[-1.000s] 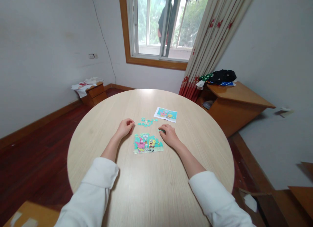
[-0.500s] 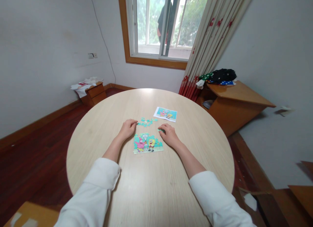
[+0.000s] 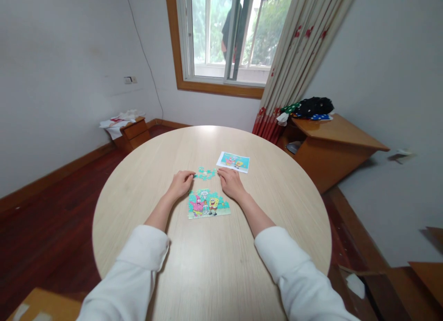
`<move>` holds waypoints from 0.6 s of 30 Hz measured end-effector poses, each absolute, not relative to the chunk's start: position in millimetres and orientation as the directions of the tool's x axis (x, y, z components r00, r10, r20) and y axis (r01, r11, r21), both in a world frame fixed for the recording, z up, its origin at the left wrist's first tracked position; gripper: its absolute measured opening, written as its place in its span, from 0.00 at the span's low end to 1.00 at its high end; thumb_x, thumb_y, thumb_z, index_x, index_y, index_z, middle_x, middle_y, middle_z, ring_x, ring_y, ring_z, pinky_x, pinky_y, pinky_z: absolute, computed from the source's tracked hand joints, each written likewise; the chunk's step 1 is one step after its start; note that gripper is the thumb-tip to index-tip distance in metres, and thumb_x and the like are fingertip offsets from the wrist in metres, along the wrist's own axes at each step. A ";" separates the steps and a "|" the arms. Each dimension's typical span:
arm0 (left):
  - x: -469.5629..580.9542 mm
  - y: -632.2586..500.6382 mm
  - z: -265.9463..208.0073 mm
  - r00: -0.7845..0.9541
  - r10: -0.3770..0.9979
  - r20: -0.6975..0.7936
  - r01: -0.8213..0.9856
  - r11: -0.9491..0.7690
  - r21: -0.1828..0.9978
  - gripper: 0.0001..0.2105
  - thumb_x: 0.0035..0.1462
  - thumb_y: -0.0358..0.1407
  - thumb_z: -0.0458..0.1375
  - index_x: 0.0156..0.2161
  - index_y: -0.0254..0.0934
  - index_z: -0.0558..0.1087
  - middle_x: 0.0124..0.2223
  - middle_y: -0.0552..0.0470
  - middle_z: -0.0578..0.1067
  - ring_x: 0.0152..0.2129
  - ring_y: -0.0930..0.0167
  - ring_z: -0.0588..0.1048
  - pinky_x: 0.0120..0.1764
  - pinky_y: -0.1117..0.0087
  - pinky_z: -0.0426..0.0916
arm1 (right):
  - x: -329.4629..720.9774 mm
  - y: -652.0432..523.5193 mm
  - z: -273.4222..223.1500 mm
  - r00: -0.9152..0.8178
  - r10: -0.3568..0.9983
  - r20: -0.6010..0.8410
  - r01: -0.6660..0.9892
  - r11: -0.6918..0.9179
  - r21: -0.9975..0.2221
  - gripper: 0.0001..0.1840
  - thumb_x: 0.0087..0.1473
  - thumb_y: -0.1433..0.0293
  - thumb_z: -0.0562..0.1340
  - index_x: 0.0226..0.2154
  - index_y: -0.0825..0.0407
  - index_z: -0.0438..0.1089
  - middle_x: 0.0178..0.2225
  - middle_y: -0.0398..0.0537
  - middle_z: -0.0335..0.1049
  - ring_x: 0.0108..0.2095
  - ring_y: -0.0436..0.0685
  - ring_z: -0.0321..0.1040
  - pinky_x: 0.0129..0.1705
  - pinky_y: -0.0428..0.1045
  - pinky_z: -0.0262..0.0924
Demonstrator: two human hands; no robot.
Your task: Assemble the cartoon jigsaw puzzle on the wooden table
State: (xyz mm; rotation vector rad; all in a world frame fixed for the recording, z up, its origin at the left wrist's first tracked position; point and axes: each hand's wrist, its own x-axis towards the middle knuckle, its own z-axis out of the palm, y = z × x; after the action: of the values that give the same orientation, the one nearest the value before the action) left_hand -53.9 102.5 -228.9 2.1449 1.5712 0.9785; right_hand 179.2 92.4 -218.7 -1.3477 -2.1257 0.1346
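A partly assembled jigsaw puzzle [image 3: 209, 204] with pink and yellow cartoon figures lies flat on the round table. Its upper edge is stepped, with the upper right corner open. Beyond it is a cluster of loose turquoise puzzle pieces [image 3: 206, 174]. At the cluster's left side, my left hand [image 3: 181, 183] is closed, with a small turquoise piece at its pinched fingertips. On the right side, my right hand [image 3: 231, 182] has its fingers together at the edge of the cluster. What lies under those fingertips is hidden. A printed reference picture [image 3: 236, 162] lies just beyond my right hand.
The pale round table [image 3: 204, 270] fills the middle of the view. A wooden cabinet [image 3: 341, 136] with dark cloth on top stands right, beside a curtain [image 3: 294, 53]. A small drawer unit [image 3: 136, 133] is at the left wall. Someone [image 3: 229, 32] is outside the window.
My right hand has moved left and away from me, from beside the puzzle's upper right to the loose pieces. My left hand has stayed nearly in place.
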 end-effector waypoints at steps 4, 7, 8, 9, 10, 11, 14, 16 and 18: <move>-54.4 101.5 -229.1 0.163 0.924 0.345 0.708 -0.353 0.612 0.13 0.57 0.34 0.49 0.41 0.36 0.75 0.42 0.47 0.77 0.41 0.66 0.71 0.48 0.63 0.63 | 171.2 98.8 -217.7 -0.336 0.856 0.394 0.812 0.475 -0.339 0.16 0.57 0.73 0.51 0.46 0.52 0.69 0.53 0.53 0.66 0.55 0.60 0.57 0.53 0.59 0.44; -54.6 100.9 -228.5 0.163 0.926 0.340 0.711 -0.349 0.610 0.14 0.57 0.34 0.49 0.41 0.36 0.75 0.42 0.47 0.77 0.41 0.66 0.71 0.49 0.63 0.63 | 173.6 100.1 -218.6 -0.269 0.877 0.399 0.824 0.424 -0.377 0.14 0.58 0.72 0.52 0.38 0.51 0.72 0.48 0.52 0.70 0.51 0.59 0.61 0.52 0.58 0.43; -54.6 100.8 -228.2 0.164 0.927 0.336 0.714 -0.347 0.609 0.14 0.57 0.34 0.48 0.41 0.36 0.75 0.42 0.48 0.77 0.41 0.66 0.71 0.49 0.63 0.62 | 175.2 100.3 -219.1 -0.240 0.883 0.404 0.825 0.405 -0.394 0.13 0.58 0.71 0.52 0.36 0.51 0.72 0.47 0.52 0.71 0.50 0.58 0.62 0.52 0.58 0.43; -54.6 100.7 -227.9 0.165 0.928 0.333 0.715 -0.345 0.608 0.14 0.57 0.34 0.48 0.41 0.37 0.75 0.42 0.48 0.77 0.42 0.67 0.71 0.49 0.63 0.62 | 176.8 100.5 -219.6 -0.215 0.887 0.408 0.825 0.389 -0.410 0.12 0.57 0.70 0.53 0.33 0.51 0.73 0.45 0.52 0.71 0.49 0.58 0.62 0.52 0.58 0.43; -54.5 100.6 -227.7 0.165 0.929 0.330 0.717 -0.343 0.607 0.14 0.57 0.34 0.48 0.41 0.37 0.75 0.42 0.48 0.77 0.41 0.67 0.71 0.49 0.63 0.62 | 178.2 100.7 -220.1 -0.194 0.890 0.412 0.825 0.375 -0.423 0.11 0.56 0.70 0.55 0.32 0.51 0.73 0.45 0.52 0.72 0.48 0.58 0.62 0.51 0.58 0.43; -54.4 100.6 -227.5 0.165 0.930 0.329 0.717 -0.342 0.607 0.13 0.57 0.35 0.48 0.41 0.36 0.75 0.42 0.48 0.77 0.41 0.67 0.71 0.49 0.63 0.62 | 179.2 100.9 -220.7 -0.177 0.893 0.413 0.825 0.364 -0.433 0.10 0.55 0.69 0.56 0.32 0.51 0.73 0.44 0.52 0.71 0.48 0.59 0.62 0.50 0.57 0.44; -54.1 100.3 -227.2 0.164 0.929 0.331 0.717 -0.343 0.607 0.13 0.57 0.35 0.49 0.41 0.36 0.75 0.42 0.48 0.77 0.41 0.66 0.71 0.49 0.63 0.62 | 180.3 101.1 -221.7 -0.143 0.903 0.406 0.827 0.334 -0.452 0.08 0.54 0.68 0.58 0.34 0.50 0.73 0.45 0.52 0.70 0.49 0.59 0.61 0.49 0.57 0.45; -54.0 100.0 -227.1 0.164 0.928 0.335 0.716 -0.345 0.607 0.13 0.57 0.35 0.49 0.41 0.36 0.75 0.42 0.47 0.77 0.41 0.66 0.71 0.48 0.63 0.62 | 180.2 101.0 -221.9 -0.131 0.910 0.395 0.831 0.318 -0.457 0.08 0.53 0.68 0.58 0.33 0.50 0.73 0.44 0.52 0.70 0.48 0.60 0.61 0.48 0.57 0.46; -53.8 99.8 -226.8 0.165 0.927 0.337 0.718 -0.348 0.603 0.13 0.57 0.34 0.49 0.40 0.36 0.75 0.42 0.47 0.77 0.41 0.66 0.71 0.48 0.63 0.62 | 180.4 101.0 -222.3 -0.121 0.915 0.385 0.837 0.303 -0.457 0.09 0.53 0.69 0.58 0.33 0.50 0.74 0.43 0.52 0.69 0.47 0.61 0.60 0.47 0.57 0.47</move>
State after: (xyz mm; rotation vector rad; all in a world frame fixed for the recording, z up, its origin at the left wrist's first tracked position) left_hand -53.8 99.8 -226.8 2.1430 1.5762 0.9715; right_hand 180.4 101.0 -222.3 -1.5521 -1.9718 0.1681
